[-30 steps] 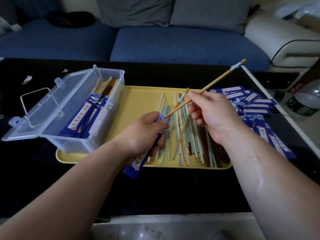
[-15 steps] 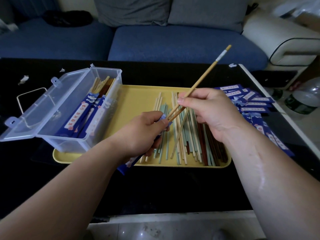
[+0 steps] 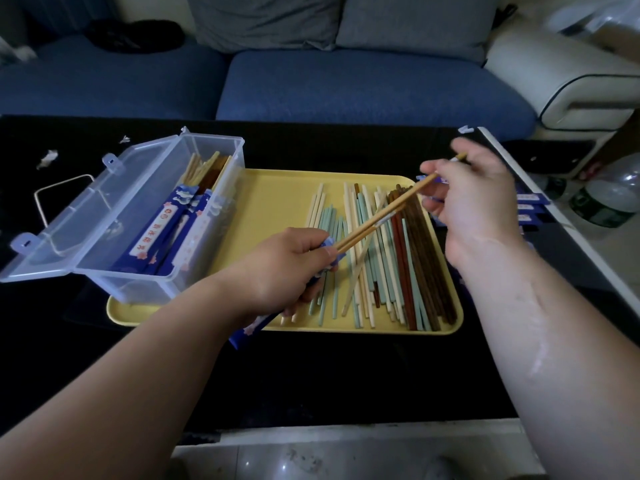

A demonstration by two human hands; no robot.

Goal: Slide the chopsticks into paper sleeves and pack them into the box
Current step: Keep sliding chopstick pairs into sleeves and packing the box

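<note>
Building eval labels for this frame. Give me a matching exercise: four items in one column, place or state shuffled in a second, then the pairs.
1. tan chopstick pair
2. clear box
3. loose chopsticks
4. spare sleeves

A. lie on the yellow tray
B. lie on the table, right of the tray
C. stands at the tray's left end, lid open
D. pinched by the right hand, tips in the blue sleeve that the left hand grips

Pairs: 1-D, 2-C, 3-A, 4-B
</note>
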